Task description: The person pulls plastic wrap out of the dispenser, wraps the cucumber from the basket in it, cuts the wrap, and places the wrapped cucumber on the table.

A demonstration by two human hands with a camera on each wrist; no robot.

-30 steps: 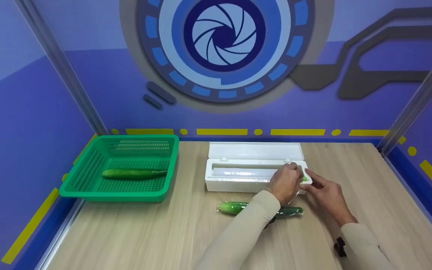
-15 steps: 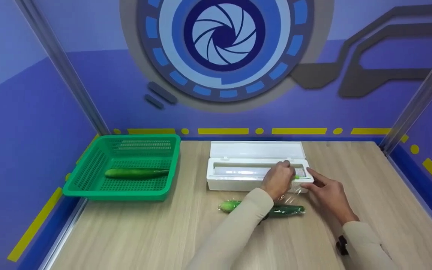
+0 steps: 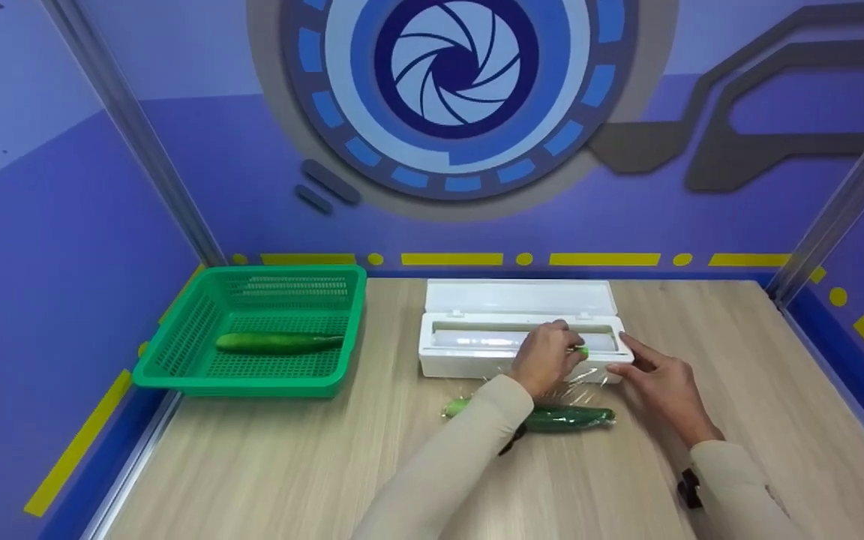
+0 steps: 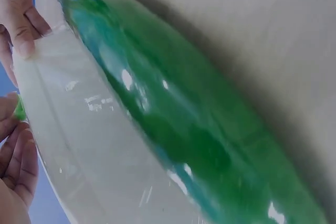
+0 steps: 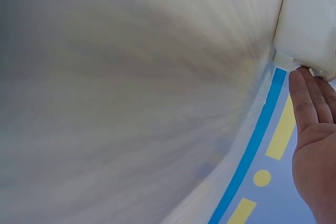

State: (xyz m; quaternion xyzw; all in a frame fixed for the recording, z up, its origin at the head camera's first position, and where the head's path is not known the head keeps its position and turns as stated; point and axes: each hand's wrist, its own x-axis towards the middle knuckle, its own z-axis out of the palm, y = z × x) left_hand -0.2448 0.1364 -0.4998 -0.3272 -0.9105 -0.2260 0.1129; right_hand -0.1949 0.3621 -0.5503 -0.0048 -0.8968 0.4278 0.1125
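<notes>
Fingers of the left hand pinch the green slider on the white film dispenser; right hand fingers lie straight, steadying its end. Step in hand, by judgement — cutting film stretched to the wrapped cucumber on the worktop. Next calls for a steady stroke along the slot.

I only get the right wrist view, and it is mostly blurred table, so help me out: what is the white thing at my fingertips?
Observer: A white wrap dispenser with its lid open. The right hand steadies its right end.
Operator: Where is the left hand?
Observer: The left hand is at the dispenser's front edge, pinching a small green slider.
Operator: Anything in front of the box?
Observer: A cucumber wrapped in film lies there, the film running up to the dispenser.
Operator: Anything else on the table?
Observer: A green basket at the left holds a bare cucumber.
</notes>
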